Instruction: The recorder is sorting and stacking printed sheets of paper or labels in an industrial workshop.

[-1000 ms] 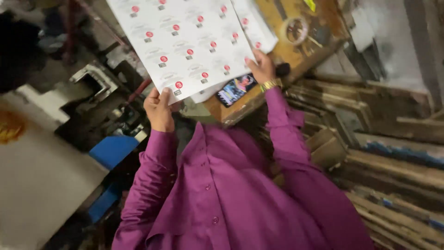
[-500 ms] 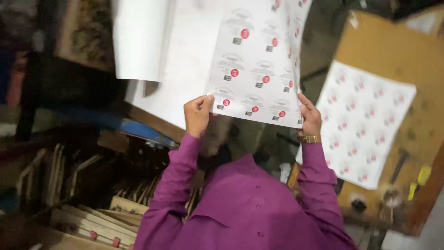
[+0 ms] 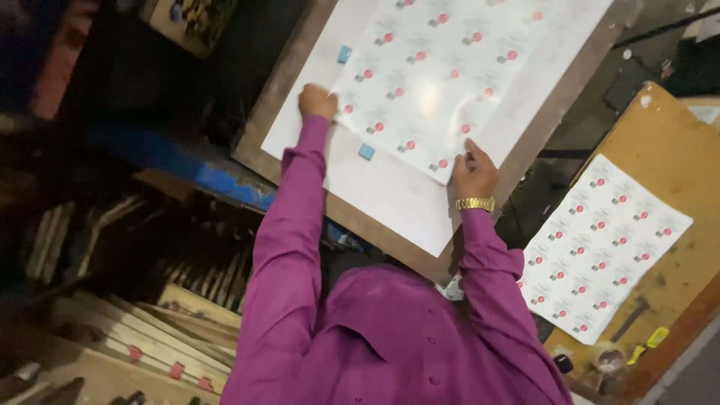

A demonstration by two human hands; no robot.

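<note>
Purple-sleeved arms outstretched, both hands' fingers (image 3: 466,159) pinch the printed sheet's (image 3: 435,82) near corners.

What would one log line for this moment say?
left hand: presses printed sheet corner | right hand: pins sheet's near corner | sheet: flat on white board | blue tabs: at sheet edge | second sheet: on brown table
</note>
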